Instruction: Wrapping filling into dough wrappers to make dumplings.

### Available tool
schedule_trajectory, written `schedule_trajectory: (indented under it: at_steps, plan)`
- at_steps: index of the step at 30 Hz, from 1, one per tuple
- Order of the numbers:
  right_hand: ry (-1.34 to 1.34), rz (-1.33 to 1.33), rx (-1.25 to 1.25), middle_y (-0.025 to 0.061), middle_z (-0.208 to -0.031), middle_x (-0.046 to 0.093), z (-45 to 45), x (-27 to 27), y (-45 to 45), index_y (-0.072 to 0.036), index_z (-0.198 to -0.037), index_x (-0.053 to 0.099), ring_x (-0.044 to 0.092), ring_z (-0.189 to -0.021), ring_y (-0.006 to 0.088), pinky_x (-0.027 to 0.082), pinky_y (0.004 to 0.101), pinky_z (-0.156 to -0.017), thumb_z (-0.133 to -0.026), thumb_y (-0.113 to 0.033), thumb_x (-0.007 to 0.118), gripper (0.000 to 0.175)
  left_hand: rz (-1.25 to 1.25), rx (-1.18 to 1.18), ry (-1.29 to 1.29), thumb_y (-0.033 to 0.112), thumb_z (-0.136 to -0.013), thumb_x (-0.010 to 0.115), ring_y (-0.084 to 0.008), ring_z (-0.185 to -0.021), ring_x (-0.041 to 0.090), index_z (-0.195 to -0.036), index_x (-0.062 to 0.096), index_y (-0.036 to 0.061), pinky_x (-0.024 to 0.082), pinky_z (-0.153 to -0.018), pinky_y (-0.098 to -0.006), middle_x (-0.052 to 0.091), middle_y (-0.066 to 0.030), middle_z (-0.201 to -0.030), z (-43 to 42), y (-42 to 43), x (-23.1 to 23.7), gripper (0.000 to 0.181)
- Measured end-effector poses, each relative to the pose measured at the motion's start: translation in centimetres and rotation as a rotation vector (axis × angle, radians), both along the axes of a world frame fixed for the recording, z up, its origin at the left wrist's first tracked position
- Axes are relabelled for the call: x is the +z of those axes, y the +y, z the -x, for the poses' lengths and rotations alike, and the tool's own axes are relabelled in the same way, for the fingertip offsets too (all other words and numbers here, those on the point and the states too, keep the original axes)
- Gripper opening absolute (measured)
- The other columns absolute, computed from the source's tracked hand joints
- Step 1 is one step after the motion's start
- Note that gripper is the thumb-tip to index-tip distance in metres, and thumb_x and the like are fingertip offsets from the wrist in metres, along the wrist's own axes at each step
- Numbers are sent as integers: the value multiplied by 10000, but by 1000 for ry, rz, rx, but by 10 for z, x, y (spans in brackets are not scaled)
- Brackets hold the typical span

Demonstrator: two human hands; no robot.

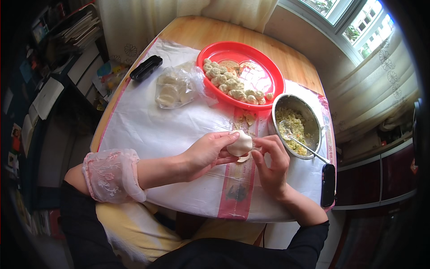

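My left hand [210,151] holds a round dough wrapper [239,144] between thumb and fingers, above the middle of the table. Close to the wrapper's right edge is my right hand [272,163], fingers bent and thumb apart; whether it touches the dough is unclear. Part of another pale dough piece [244,158] shows just below the wrapper. Beyond my hands, a red plastic tray [278,79] carries many pleated dumplings [231,84] on its left and near side. To the right, a metal bowl [315,124] contains chopped filling [289,117] and a metal spoon [307,148].
A clear plastic bag of round wrappers [174,89] lies left of the tray. Farther left is a black case [146,68]. A black phone-like object [328,185] rests at the table's right edge. Crumbs [247,119] are scattered on the white and pink tablecloth [161,131].
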State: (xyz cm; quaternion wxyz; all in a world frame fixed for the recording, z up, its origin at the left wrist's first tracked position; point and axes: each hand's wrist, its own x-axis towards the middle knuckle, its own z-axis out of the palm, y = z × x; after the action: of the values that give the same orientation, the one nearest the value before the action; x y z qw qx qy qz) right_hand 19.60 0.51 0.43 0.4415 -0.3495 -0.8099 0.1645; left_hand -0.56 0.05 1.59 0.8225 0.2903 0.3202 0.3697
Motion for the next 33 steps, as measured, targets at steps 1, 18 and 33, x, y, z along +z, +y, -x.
schedule_trajectory:
  at_steps: [1,18,33]
  plan:
    - [102,129,-21,92,-893,584,1,-1,0,-4,-1084,610,553,-723,168,465,288,-647,-776,-24,721,328,-15,3,53,300,-1026,439,-140,-1048,590,-1192,563,43,462,-982,-313,609,-57,-1135,0,0,1,330]
    - [40,178,30,78,-963,575,-3,-4,3,-8,-964,644,530,-764,119,442,225,-681,-801,39,698,178,-173,-111,60,289,-1016,481,-79,-989,584,-1177,600,44,503,-890,-279,620,-12,-1078,-9,-3,-18,316]
    - [-954,32,-1014,169,-809,641,-98,93,-2,5,-945,625,623,-772,338,475,423,-714,-852,-438,652,453,56,-24,-12,263,-1012,462,-156,-1032,645,-1207,531,8,539,-836,-212,659,-109,-1107,-6,5,-12,329]
